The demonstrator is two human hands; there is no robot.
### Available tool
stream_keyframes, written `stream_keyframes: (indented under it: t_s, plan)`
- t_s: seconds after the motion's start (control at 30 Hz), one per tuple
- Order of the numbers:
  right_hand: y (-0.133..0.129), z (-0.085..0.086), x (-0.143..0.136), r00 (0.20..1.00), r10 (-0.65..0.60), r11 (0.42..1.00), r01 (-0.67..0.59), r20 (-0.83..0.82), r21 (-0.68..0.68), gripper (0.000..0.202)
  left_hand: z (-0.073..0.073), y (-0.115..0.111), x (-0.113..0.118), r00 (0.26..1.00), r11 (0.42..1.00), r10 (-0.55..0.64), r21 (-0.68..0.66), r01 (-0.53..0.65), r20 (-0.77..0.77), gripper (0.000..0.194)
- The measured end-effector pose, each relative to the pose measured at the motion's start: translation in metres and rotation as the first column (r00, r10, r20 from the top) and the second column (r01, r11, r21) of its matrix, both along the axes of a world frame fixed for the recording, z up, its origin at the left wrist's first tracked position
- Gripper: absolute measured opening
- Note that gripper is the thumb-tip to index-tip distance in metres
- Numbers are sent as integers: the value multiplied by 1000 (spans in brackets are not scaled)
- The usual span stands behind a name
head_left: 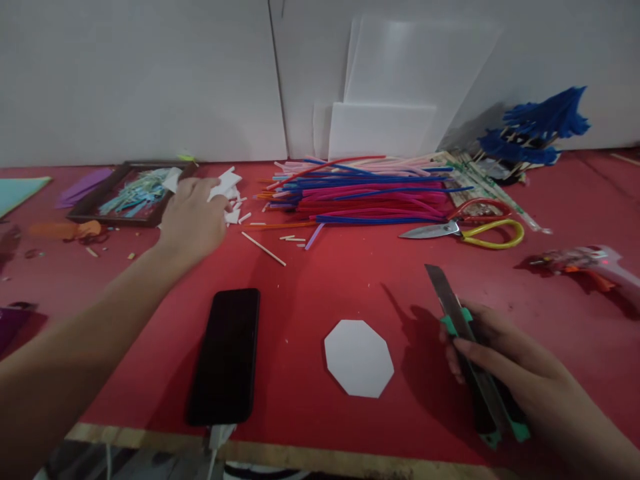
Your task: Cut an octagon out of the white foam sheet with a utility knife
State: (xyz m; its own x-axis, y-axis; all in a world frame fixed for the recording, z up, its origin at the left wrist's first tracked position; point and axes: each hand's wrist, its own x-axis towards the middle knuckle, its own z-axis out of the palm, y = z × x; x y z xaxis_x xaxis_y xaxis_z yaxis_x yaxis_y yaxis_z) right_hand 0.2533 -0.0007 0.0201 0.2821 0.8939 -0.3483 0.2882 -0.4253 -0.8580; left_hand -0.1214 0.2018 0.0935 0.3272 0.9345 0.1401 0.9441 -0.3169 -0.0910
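Observation:
My right hand (500,353) is closed around a utility knife (463,333) with a green and black handle. Its blade is out and points up and away to the left. Just left of it, a white paper octagon (359,359) lies flat on the red tabletop (320,287). My left hand (195,217) reaches to the back left, fingers bent and apart over a small heap of white paper scraps (231,190). The fingertips are partly hidden. Beside that hand is a brown frame-like tray (83,215) with shredded coloured strips (137,193).
A black phone (225,357) lies in front, cable plugged in. Behind are pipe cleaners (370,190), scissors (465,229), and white sheets (383,130) against the wall. A glue gun (585,260) lies at right. A blue craft piece (535,133) stands back right. Small sticks (264,249) are scattered about.

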Motion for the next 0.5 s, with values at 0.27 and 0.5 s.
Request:
stream_keyframes:
  t_s: [0.27,0.5]
  plan:
    - [16,-11,48,637,292,828,-542,714,145,27,-12,-105,83,668,597,-705,-310,740,239,45]
    - [67,-12,53,480,201,697,-683,854,220,29,-28,-119,107,582,472,-784,-401,785,217,63]
